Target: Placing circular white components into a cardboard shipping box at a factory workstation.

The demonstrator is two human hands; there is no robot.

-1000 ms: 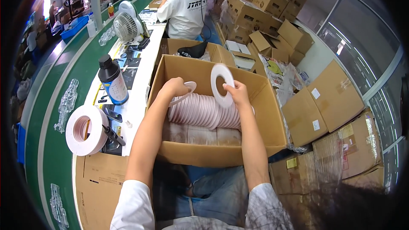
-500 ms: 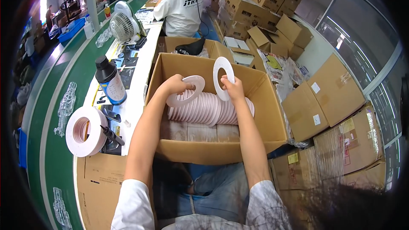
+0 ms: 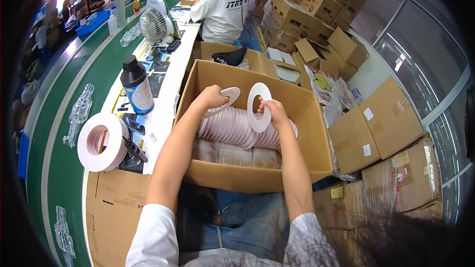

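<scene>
My left hand [image 3: 213, 97] pinches a flat white ring [image 3: 230, 100] by its edge, with the fingers curled over it. In my right hand [image 3: 273, 111] another white ring [image 3: 254, 113] is gripped by its side, its face turned toward me. Both hands are inside the open cardboard box [image 3: 247, 178], above a long row of white rings [image 3: 225, 128] standing on edge. Under that row lies a layer of brownish wrapped blocks [image 3: 232, 154]. My left fingertips are partly hidden behind the ring.
A stack of white rings [image 3: 89, 155], a black bottle [image 3: 137, 89] and a fan [image 3: 156, 24] stand on the table at left. Clear plastic parts [image 3: 79, 113] lie on the green belt [image 3: 44, 188]. Cartons [image 3: 391, 113] line the right. A co-worker [image 3: 225, 12] sits ahead.
The right-hand ring has come down closer to the row in the box. The left-hand ring has tilted and shows less of its face. The whole view has shifted slightly.
</scene>
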